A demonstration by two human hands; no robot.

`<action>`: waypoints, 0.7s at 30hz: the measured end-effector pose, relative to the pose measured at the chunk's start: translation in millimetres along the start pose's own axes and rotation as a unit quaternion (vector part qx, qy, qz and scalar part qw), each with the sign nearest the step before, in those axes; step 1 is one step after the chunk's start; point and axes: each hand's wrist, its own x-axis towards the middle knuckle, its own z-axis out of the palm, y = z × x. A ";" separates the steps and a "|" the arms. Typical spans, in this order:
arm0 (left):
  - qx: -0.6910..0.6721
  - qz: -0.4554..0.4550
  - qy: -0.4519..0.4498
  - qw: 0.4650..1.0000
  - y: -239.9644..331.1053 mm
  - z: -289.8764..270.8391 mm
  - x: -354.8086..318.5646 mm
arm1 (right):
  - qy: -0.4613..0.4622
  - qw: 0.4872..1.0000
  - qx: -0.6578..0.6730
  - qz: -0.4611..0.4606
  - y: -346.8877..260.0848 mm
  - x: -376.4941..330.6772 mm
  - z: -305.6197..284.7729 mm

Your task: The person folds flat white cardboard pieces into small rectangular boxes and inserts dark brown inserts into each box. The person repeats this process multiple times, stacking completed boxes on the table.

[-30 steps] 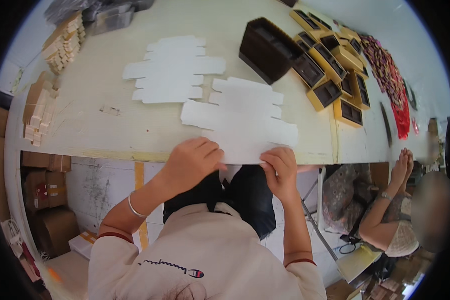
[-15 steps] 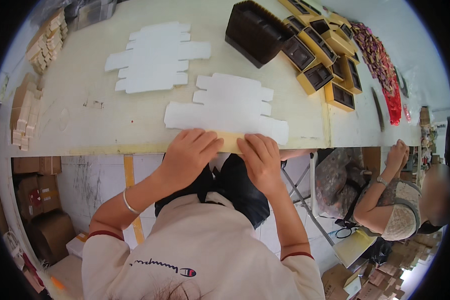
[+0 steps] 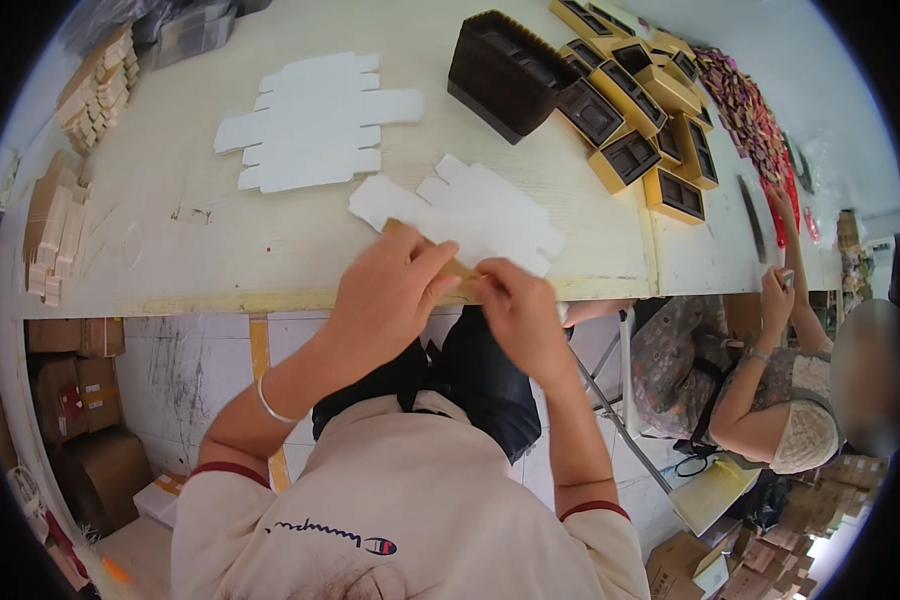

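Note:
A flat cardboard box blank (image 3: 485,212), white on its upper face with a gold folded edge, lies tilted at the table's front edge. My left hand (image 3: 388,285) grips that near edge with fingers curled and thumb bent in. On the same edge, a short way to the right, my right hand (image 3: 518,305) is closed, its fingertips pinching the gold strip (image 3: 460,268). Farther back to the left rests a stack of white box blanks (image 3: 315,122), touched by neither hand.
A block of nested dark brown plastic trays (image 3: 510,75) stands behind the blank. Several gold boxes with dark inserts (image 3: 630,155) are heaped at the right, beyond them small wrapped packets (image 3: 735,100). Wooden-coloured stacks (image 3: 55,225) line the left edge. A co-worker (image 3: 770,400) sits at the right.
The blank has turned clockwise, its left end swinging up and right side dropping. Its near gold edge now slants between my hands. The co-worker's arm now stretches toward the packets.

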 end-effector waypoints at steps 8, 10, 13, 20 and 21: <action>-0.041 -0.096 -0.139 0.985 -0.6 -17.1 -6.5 | -0.035 0.964 -0.093 -0.246 28.2 -32.7 -24.5; -0.022 -0.076 -0.173 0.982 -7.0 -14.4 -2.3 | -0.086 0.959 -0.159 -0.220 36.1 -35.9 -41.5; 0.011 -0.030 -0.190 0.981 -10.8 -14.5 13.3 | -0.113 0.939 -0.233 -0.227 43.4 -41.5 -47.0; 0.017 0.047 -0.210 0.976 -34.7 -2.8 72.3 | 0.033 0.922 -0.164 -0.349 45.3 -4.3 -20.0; 0.027 0.051 -0.225 0.973 -32.8 -1.7 75.9 | 0.022 0.943 -0.143 -0.301 40.1 5.9 -11.6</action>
